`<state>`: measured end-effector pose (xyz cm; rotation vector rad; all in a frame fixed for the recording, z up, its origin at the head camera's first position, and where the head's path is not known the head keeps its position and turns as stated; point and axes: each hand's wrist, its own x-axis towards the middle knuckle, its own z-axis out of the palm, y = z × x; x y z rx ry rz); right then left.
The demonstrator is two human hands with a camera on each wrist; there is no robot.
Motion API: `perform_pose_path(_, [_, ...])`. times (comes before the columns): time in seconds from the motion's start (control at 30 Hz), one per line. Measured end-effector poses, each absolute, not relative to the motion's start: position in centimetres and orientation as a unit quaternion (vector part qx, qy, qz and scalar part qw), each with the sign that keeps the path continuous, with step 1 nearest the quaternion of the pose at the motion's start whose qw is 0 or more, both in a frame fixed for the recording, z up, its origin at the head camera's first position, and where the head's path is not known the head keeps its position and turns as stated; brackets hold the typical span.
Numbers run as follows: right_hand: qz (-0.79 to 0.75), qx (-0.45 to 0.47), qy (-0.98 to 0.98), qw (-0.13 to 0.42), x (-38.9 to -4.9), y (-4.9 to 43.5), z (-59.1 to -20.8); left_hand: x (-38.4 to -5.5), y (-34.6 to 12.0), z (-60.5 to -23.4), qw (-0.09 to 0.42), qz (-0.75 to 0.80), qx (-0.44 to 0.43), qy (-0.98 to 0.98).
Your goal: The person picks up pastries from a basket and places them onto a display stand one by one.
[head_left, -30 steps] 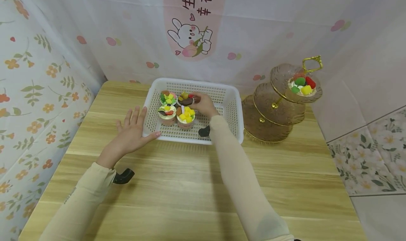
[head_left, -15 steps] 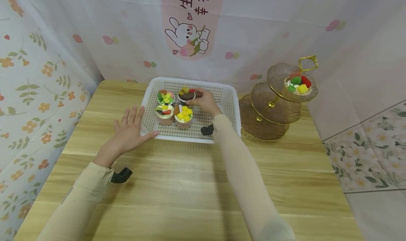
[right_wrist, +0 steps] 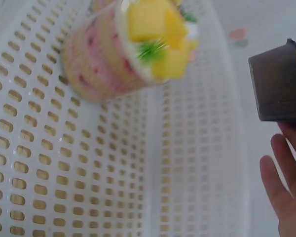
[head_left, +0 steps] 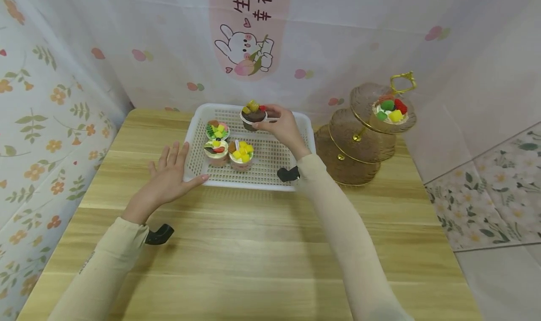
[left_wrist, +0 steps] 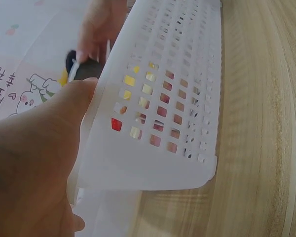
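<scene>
My right hand pinches a chocolate dessert cup topped with yellow and red pieces, raised over the back of the white perforated basket. Its dark cup side shows between the fingers in the right wrist view. With fingers straight and spread, my left hand rests at the basket's left front corner, thumb over the rim. Inside the basket's left half stand three more dessert cups: one with green and yellow topping, one with cream and red, and one with yellow cubes.
Right of the basket stands a tiered gold-rimmed stand with a gold handle. A fruit-topped dessert cup sits on its top tier. Patterned cloth hangs behind the wooden table.
The right hand has lifted the chocolate dessert cup up from among the other cups, toward the basket's back edge. My left hand keeps its place at the corner. The head view has shifted slightly.
</scene>
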<state>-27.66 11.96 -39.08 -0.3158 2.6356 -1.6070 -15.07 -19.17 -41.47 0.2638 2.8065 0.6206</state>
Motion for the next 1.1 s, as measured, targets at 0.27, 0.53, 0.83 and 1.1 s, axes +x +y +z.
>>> perform_pose_path(0.27, [-0.538, -0.089, 0.838, -0.023, -24.8, 14.1, -36.6, -15.1, -19.2, -41.5, 0.134, 0.215, 0.092, 0.963])
perform_pose_path(0.53, [-0.582, -0.053, 0.809, -0.067, -21.7, 16.8, -35.6, -15.0, -19.2, -41.4, 0.132, 0.214, 0.096, 0.963])
perform_pose_path(0.83, [-0.621, 0.008, 0.778, -0.092, -18.7, 19.0, -35.0, -15.1, -19.2, -41.5, 0.126, 0.210, 0.098, 0.964])
perform_pose_path(1.1, [-0.680, 0.076, 0.720, -0.115, -15.5, 21.3, -34.7, -14.9, -19.0, -41.2, 0.124, 0.214, 0.098, 0.964])
